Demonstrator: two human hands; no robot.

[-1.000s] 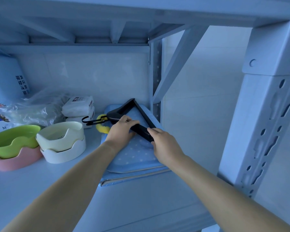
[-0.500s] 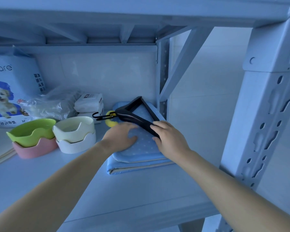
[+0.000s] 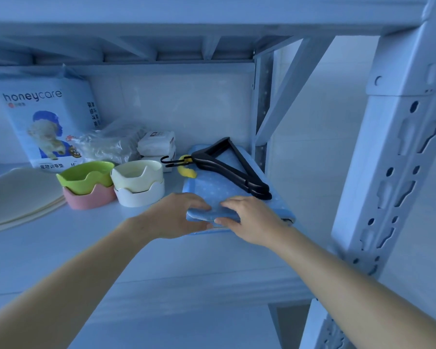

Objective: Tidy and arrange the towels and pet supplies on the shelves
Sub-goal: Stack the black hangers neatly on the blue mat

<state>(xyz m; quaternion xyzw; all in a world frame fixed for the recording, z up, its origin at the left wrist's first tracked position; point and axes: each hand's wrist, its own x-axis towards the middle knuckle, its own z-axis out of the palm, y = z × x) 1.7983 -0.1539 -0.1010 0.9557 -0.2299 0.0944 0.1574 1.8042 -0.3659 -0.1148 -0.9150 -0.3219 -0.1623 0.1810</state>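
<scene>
A folded blue dotted towel lies at the right end of the shelf, on top of another folded cloth. Black hangers rest on the towel, hooks pointing left over a yellow item. My left hand grips the towel's near edge, fingers above and thumb below. My right hand grips the same edge just to the right. Stacked pet bowls stand to the left: green on pink, cream on white.
A honeycare pet pad pack stands at the back left, beside a clear plastic bag and white wipe packs. Flat cream trays lie at the far left. The shelf's upright post rises at the right.
Both hands left the hangers and drew back to the towel's near edge, which they now grip. The hangers stay on the towel. The view has pulled back and shifted left.
</scene>
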